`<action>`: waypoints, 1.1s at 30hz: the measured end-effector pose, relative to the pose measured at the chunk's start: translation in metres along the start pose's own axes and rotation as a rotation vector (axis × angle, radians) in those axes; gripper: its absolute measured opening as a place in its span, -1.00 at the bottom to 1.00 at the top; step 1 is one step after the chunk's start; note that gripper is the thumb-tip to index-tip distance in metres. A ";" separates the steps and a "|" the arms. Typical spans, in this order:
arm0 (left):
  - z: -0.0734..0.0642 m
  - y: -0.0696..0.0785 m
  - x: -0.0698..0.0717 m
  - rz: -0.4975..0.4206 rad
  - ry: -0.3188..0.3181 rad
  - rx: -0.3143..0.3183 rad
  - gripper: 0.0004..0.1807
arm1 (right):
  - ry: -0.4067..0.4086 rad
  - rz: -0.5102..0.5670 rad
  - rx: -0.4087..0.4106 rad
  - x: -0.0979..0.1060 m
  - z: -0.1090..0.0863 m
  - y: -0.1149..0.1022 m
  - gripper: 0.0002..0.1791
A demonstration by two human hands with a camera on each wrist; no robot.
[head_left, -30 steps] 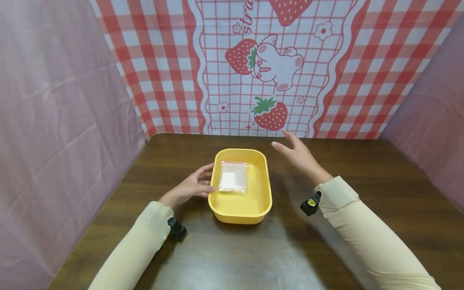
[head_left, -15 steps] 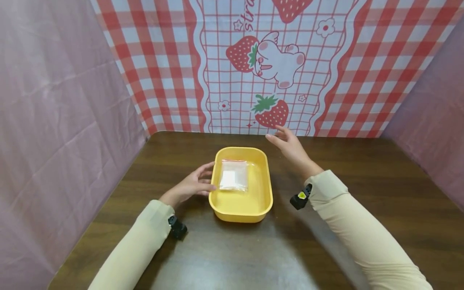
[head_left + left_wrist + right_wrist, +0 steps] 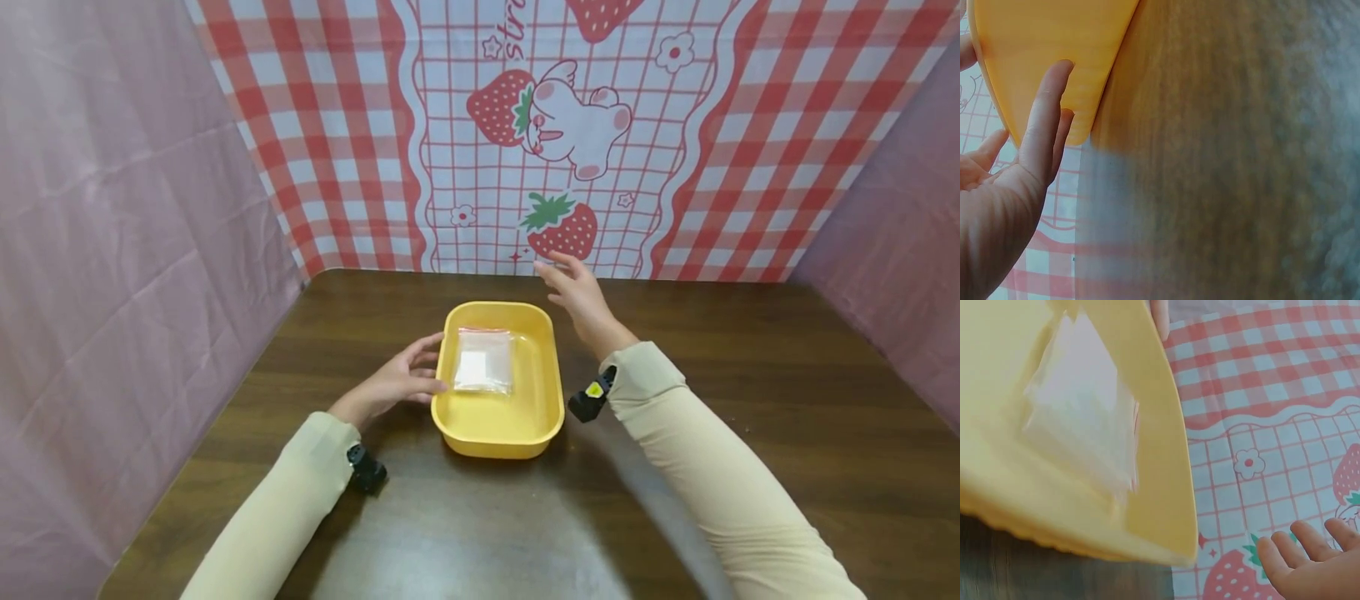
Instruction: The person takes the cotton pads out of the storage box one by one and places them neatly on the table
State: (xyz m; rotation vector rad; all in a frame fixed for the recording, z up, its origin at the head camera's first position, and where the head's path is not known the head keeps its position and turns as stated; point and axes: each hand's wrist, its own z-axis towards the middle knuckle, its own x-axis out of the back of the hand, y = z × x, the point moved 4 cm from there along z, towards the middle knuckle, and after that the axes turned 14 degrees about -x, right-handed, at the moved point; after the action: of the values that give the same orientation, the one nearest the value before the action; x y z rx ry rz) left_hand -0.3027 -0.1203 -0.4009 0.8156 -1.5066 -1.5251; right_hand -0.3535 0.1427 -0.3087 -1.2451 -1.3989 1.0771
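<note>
A yellow plastic tub (image 3: 534,392) stands on the table, holding a clear zip bag (image 3: 483,360) with a red seal strip and pale contents I cannot make out. My left hand (image 3: 396,385) rests against the tub's left side; its thumb tip lies at the rim. In the left wrist view the extended fingers (image 3: 1047,119) touch the outer wall. My right hand (image 3: 583,302) hovers past the tub's far right corner, apart from it and holding nothing. The right wrist view shows its fingers (image 3: 1272,556) spread and the bag (image 3: 1079,406) inside the tub.
The dark wooden table (image 3: 720,392) reaches out on both sides of the tub. A red-and-white checked strawberry cloth (image 3: 337,150) hangs behind its far edge. Pink cloths (image 3: 135,250) hang at left and right.
My right hand has moved left and slightly away, nearer the tub's far right corner. The left hand, tub and bag keep their places.
</note>
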 end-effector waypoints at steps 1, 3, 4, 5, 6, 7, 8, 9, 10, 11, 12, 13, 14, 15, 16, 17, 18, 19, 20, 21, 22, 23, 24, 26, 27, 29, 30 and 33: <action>0.000 0.000 0.000 -0.001 0.002 0.000 -0.11 | 0.002 0.024 -0.006 -0.002 0.001 0.000 -0.30; 0.000 0.000 0.001 -0.001 0.004 0.001 -0.10 | 0.003 0.059 -0.022 -0.006 0.002 0.001 -0.31; 0.000 0.000 0.001 -0.002 0.003 -0.002 -0.10 | 0.002 0.076 -0.031 -0.008 0.003 0.002 -0.32; 0.000 -0.001 0.001 -0.004 0.002 -0.003 -0.10 | 0.002 0.091 -0.040 -0.010 0.004 0.003 -0.32; 0.000 -0.001 0.001 -0.007 0.002 -0.005 -0.10 | 0.000 0.108 -0.047 -0.012 0.004 0.004 -0.33; 0.000 -0.001 0.001 -0.010 0.002 -0.007 -0.10 | -0.002 0.127 -0.054 -0.014 0.005 0.005 -0.34; 0.000 -0.001 0.001 -0.012 0.003 -0.009 -0.09 | -0.007 0.137 -0.060 -0.016 0.005 0.006 -0.33; 0.000 -0.002 0.001 -0.016 0.005 -0.009 -0.09 | -0.010 0.158 -0.066 -0.018 0.006 0.008 -0.34; 0.001 -0.002 0.001 -0.017 0.005 -0.010 -0.09 | -0.014 0.169 -0.073 -0.020 0.007 0.009 -0.35; 0.001 -0.003 0.001 -0.020 0.006 -0.009 -0.09 | -0.019 0.177 -0.080 -0.022 0.007 0.011 -0.35; 0.001 -0.003 0.002 -0.021 0.007 -0.008 -0.09 | -0.028 0.185 -0.086 -0.024 0.008 0.012 -0.34; 0.001 -0.004 0.002 -0.022 0.008 -0.007 -0.09 | -0.036 0.195 -0.093 -0.026 0.009 0.014 -0.34; 0.001 -0.004 0.002 -0.025 0.008 -0.007 -0.08 | -0.047 0.197 -0.099 -0.028 0.010 0.015 -0.34; 0.002 -0.004 0.002 -0.026 0.008 -0.007 -0.08 | -0.057 0.202 -0.106 -0.030 0.011 0.016 -0.34; 0.002 -0.004 0.002 -0.027 0.009 -0.006 -0.08 | -0.068 0.202 -0.110 -0.033 0.012 0.017 -0.34; 0.002 -0.004 0.002 -0.030 0.010 -0.007 -0.08 | -0.081 0.199 -0.112 -0.035 0.013 0.018 -0.33; 0.002 -0.004 0.003 -0.030 0.013 -0.005 -0.08 | -0.094 0.192 -0.113 -0.037 0.014 0.019 -0.33; 0.002 -0.004 0.003 -0.030 0.014 -0.005 -0.07 | -0.105 0.184 -0.114 -0.040 0.015 0.019 -0.33; 0.002 -0.004 0.003 -0.030 0.015 -0.005 -0.07 | -0.117 0.168 -0.112 -0.042 0.016 0.020 -0.33; 0.002 -0.003 0.003 -0.028 0.015 -0.005 -0.07 | -0.129 0.155 -0.113 -0.044 0.016 0.021 -0.33; 0.002 -0.003 0.003 -0.026 0.014 -0.006 -0.07 | -0.141 0.138 -0.113 -0.046 0.017 0.022 -0.34; 0.002 -0.003 0.003 -0.026 0.012 -0.007 -0.08 | -0.154 0.118 -0.114 -0.047 0.018 0.023 -0.35; 0.002 -0.003 0.003 -0.023 0.010 -0.007 -0.08 | -0.167 0.100 -0.113 -0.049 0.018 0.024 -0.35; 0.002 -0.003 0.003 -0.024 0.003 -0.011 -0.08 | -0.187 0.045 -0.108 -0.052 0.020 0.028 -0.35; 0.002 -0.003 0.003 -0.024 0.000 -0.012 -0.08 | -0.199 0.007 -0.100 -0.054 0.022 0.030 -0.35; 0.002 -0.003 0.002 -0.025 -0.003 -0.012 -0.09 | -0.217 -0.075 -0.088 -0.057 0.023 0.033 -0.35; 0.002 -0.003 0.002 -0.024 -0.004 -0.011 -0.09 | -0.224 -0.117 -0.084 -0.058 0.024 0.035 -0.35; 0.002 -0.002 0.002 -0.022 -0.002 -0.009 -0.10 | -0.249 -0.243 -0.078 -0.062 0.023 0.038 -0.34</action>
State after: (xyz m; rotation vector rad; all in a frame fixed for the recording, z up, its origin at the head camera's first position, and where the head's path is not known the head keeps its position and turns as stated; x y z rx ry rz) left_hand -0.3054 -0.1212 -0.4029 0.8284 -1.4964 -1.5485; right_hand -0.3676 0.0842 -0.3561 -0.9877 -1.7464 1.0414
